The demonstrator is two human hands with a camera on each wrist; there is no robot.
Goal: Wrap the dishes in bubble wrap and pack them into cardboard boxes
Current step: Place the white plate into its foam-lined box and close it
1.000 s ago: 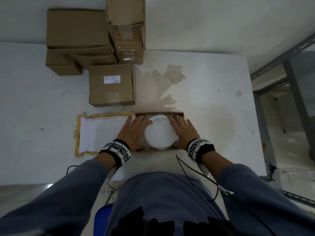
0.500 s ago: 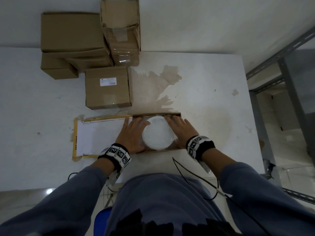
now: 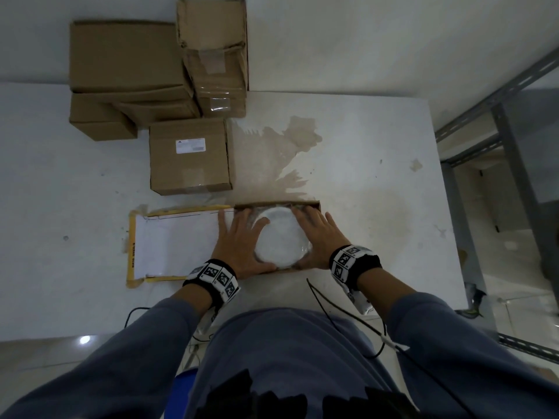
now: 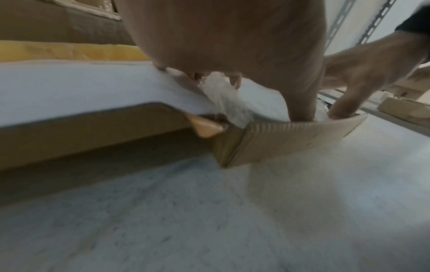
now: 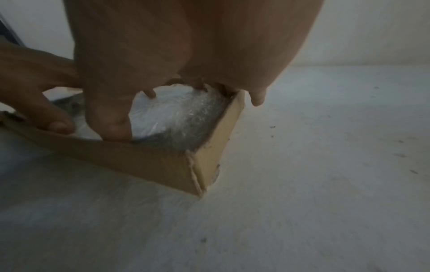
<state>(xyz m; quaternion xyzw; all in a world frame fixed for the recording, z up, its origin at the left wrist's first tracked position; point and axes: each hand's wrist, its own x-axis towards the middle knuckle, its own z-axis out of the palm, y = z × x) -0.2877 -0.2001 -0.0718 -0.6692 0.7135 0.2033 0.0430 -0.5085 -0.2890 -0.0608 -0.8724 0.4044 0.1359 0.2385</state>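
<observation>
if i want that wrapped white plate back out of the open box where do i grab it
Take the bubble-wrapped white round plate by its left and right rim, coming from above. It lies flat in the shallow open cardboard box, whose walls block any sideways approach. The left hand and right hand already flank it with fingers reaching down inside, so those side gaps likely give room to hook under the rim.

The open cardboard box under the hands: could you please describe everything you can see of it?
The open cardboard box is shallow, brown and corrugated, with ragged corners, and sits on the white table. A bubble-wrapped white dish fills it. The left hand and right hand press down inside it, either side of the dish.
</observation>
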